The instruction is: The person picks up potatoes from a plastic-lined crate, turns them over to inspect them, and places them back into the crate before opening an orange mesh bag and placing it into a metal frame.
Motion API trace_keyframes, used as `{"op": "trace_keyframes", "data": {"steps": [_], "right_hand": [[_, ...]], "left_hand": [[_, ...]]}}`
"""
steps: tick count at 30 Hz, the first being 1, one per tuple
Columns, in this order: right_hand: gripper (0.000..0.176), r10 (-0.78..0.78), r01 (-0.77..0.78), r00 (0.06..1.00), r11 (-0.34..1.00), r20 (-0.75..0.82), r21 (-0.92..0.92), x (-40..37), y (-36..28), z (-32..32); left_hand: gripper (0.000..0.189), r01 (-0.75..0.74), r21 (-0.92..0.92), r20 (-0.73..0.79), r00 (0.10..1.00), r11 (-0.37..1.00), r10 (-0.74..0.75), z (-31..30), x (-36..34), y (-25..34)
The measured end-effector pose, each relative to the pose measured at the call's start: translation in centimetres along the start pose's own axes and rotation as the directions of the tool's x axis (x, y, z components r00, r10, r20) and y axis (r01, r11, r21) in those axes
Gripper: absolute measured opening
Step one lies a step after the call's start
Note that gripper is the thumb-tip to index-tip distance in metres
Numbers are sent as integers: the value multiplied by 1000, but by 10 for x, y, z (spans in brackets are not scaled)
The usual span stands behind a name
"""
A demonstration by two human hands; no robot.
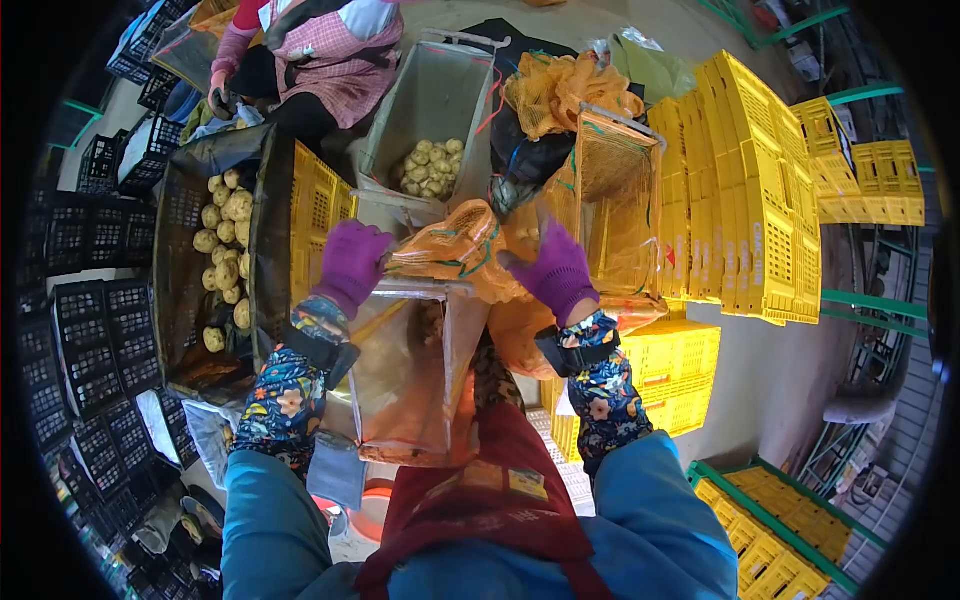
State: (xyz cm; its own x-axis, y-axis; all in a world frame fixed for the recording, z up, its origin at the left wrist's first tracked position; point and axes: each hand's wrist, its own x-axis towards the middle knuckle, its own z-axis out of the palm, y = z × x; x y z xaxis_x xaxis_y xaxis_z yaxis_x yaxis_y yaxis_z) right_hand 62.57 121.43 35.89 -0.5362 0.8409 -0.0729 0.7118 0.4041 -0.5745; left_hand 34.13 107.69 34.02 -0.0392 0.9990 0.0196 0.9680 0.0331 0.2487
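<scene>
My left hand (355,265), in a purple knitted glove, is closed on one end of an orange mesh bag (455,245) with green string. The bag stretches bunched toward my right hand (556,265), gloved the same. There the thumb and forefinger are spread apart beside the mesh, and the other fingertips look blurred. Below my left hand stands a metal-edged frame (405,375) with orange mesh around it. To the right of my right hand, another upright frame (622,190) is draped in orange mesh.
Potatoes (228,240) lie in a dark bin at left. More potatoes (432,168) sit in a grey chute ahead. Yellow crates (735,190) are stacked at right, below a heap of mesh bags (570,92). Another person (330,70) sits at upper left.
</scene>
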Motion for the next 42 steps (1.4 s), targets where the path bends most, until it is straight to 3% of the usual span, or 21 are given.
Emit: {"op": "trace_keyframes", "data": {"steps": [2, 5, 6, 7, 9, 12, 13, 15, 17, 19, 21, 23, 24, 25, 29, 34, 35, 37, 38, 41, 42], "right_hand": [[75, -347, 345, 883, 936, -315, -66, 28, -31, -5], [52, -418, 420, 907, 908, -57, 15, 46, -39, 27], [39, -237, 212, 954, 967, 183, 142, 40, -37, 36], [28, -67, -26, 901, 978, 428, 209, 30, -36, 45], [16, -222, 207, 898, 975, 380, 82, -11, -32, 56], [20, -135, 80, 935, 981, 329, 175, -46, -24, 62], [21, -116, 57, 981, 939, 157, 339, -41, -40, 49], [28, -195, 240, 963, 934, -186, 264, -17, -70, 28], [27, -358, 352, 884, 933, -300, -76, 12, -96, 20], [29, -479, 410, 834, 870, -273, -274, 28, -91, 28], [31, -476, 445, 857, 877, -196, -183, 35, -62, 56], [29, -333, 358, 930, 917, -157, 177, 30, -47, 71], [28, -216, 237, 971, 881, -99, 410, 19, -42, 69], [25, 79, -358, 895, 715, 439, 600, 15, -41, 57], [29, 53, -244, 950, 737, 307, 630, 39, -5, 83], [32, 124, -192, 981, 626, 146, 756, 76, 4, 105], [27, 141, -179, 984, 695, 113, 696, 80, 5, 112], [26, 159, -294, 949, 759, 272, 581, 86, 12, 118], [26, 173, -342, 921, 786, 349, 515, 91, 15, 122], [24, -3, -228, 900, 848, 436, 478, 96, 31, 131], [24, -104, -62, 902, 929, 419, 365, 96, 32, 124]], "left_hand": [[21, -152, 33, -66, 986, 988, 154, -8, 1, 4], [20, -197, 127, -136, 967, 972, 214, -16, 4, -1], [19, -187, 162, -148, 966, 969, 211, -17, 1, -4], [17, -86, 149, -146, 983, 985, 108, -16, -5, -13], [13, 127, 121, -157, 982, 985, -107, -8, -20, -41], [12, 202, 82, -107, 975, 976, -193, -8, -34, -53], [10, 135, 81, -175, 977, 987, -119, -8, -35, -50], [10, 113, 29, -233, 967, 993, -103, -9, -32, -40], [16, 93, -8, -291, 952, 996, -92, -7, -26, -39], [18, 148, -244, -243, 948, 959, -208, -3, -24, -41], [18, 181, -564, -157, 935, 806, -319, 3, -24, -56], [15, 182, -882, -11, 915, 434, -404, 21, -27, -77], [13, 202, -891, 23, 915, 406, -403, 20, -29, -75], [12, 217, -899, 56, 918, 379, -392, 18, -28, -74], [10, 283, -931, 168, 894, 231, -416, 19, -2, -92], [17, 309, -880, 82, 847, 360, -525, 36, 45, -107], [18, 351, -865, 105, 827, 360, -553, 39, 51, -111], [18, 405, -781, 87, 825, 475, -559, 49, 57, -124], [15, 401, -811, 99, 811, 426, -576, 56, 59, -129], [12, 425, -845, 166, 784, 324, -598, 78, 62, -137], [12, 454, -829, 193, 779, 325, -597, 84, 64, -144]]}}
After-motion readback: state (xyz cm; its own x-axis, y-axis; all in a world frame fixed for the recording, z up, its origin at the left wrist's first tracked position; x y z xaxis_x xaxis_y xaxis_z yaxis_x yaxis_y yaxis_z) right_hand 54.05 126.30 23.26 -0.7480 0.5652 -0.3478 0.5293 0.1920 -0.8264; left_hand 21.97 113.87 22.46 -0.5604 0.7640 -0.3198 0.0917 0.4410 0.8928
